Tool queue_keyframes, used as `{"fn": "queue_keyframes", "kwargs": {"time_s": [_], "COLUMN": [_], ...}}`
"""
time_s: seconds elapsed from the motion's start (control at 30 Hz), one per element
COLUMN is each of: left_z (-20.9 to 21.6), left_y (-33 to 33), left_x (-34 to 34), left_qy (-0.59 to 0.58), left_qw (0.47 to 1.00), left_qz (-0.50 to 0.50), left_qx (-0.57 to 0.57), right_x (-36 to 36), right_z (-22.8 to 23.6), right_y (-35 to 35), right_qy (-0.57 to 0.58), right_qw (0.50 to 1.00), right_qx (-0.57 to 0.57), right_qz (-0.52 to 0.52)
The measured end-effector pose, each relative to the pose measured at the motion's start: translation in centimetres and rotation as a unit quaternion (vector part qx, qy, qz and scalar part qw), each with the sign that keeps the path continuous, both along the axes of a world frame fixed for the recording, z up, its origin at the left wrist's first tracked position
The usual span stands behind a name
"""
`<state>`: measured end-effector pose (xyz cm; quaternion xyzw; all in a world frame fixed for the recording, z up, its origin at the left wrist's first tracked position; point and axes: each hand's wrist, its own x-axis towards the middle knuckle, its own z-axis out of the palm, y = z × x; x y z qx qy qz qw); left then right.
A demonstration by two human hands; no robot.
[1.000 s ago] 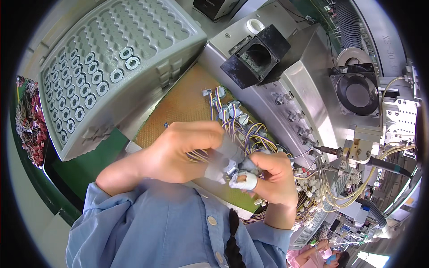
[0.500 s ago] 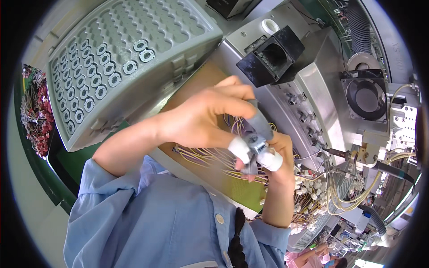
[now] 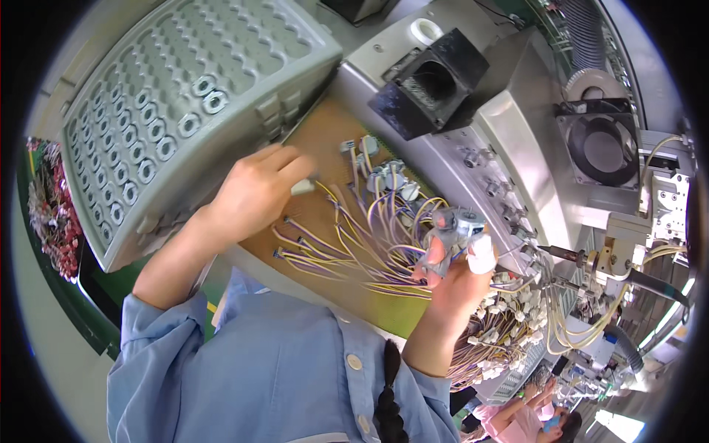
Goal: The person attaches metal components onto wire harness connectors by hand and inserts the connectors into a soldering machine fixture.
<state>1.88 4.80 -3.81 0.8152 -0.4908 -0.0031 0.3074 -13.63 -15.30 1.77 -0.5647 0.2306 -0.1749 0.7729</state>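
Observation:
My right hand (image 3: 450, 269), its fingertips covered in grey and white, grips a small grey round part (image 3: 470, 219) beside the metal machine. My left hand (image 3: 255, 188) is apart from it, over the left side of the brown work surface (image 3: 325, 133). Its fingers are bent and smeared by motion, with a white cover at the thumb tip; whether anything lies between them is hidden. Yellow and purple wires (image 3: 362, 251) spread between my hands, some with small dark ends towards the left. Behind them sits a cluster of grey round parts (image 3: 391, 177) joined to wires.
A grey tray (image 3: 221, 140) at the far left holds rows of ring-shaped parts. The metal machine (image 3: 443, 159) with a black duct borders the right. A soldering-iron-like tool (image 3: 561, 253) points at my right hand's side. White-ended wires (image 3: 509, 317) pile up at right; a person (image 3: 517, 421) sits beyond.
My left hand has left the grey part and moved left towards the tray. My right hand still holds the part, slightly further right. The wires and grey cluster are now uncovered.

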Motion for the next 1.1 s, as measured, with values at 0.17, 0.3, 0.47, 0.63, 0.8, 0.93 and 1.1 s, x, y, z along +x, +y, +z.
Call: {"fn": "queue_keyframes", "kwargs": {"time_s": [0.17,0.3,0.47,0.63,0.8,0.93,1.1], "left_z": [2.9,1.9,1.0,0.9,1.6,2.2,3.3], "left_y": [-1.6,-1.9,-1.2,-1.9,-1.1,-1.1,-2.0], "left_x": [0.8,0.2,0.0,-0.3,-1.0,-1.5,-1.8], "left_qy": [0.236,0.186,0.337,0.221,0.223,0.265,0.133], "left_qw": [0.936,0.982,0.934,0.97,0.972,0.948,0.981], "left_qz": [-0.244,0.003,-0.111,-0.002,-0.053,-0.065,-0.039], "left_qx": [-0.089,-0.011,-0.048,-0.103,-0.054,-0.165,-0.135], "right_x": [0.4,1.9,4.7,6.3,5.9,6.2,5.2], "right_z": [-0.5,-0.9,-1.7,-2.2,-1.7,-2.4,-0.5], "right_y": [-0.3,-0.1,0.6,1.5,0.9,0.8,-1.4], "right_qy": [0.015,0.013,0.0,-0.038,-0.004,-0.07,0.022], "right_qw": [0.994,0.991,0.984,0.985,0.991,0.985,0.996], "right_qx": [0.063,0.093,0.108,0.073,0.033,0.06,0.081], "right_qz": [-0.084,-0.094,-0.144,-0.155,-0.131,-0.143,-0.026]}}
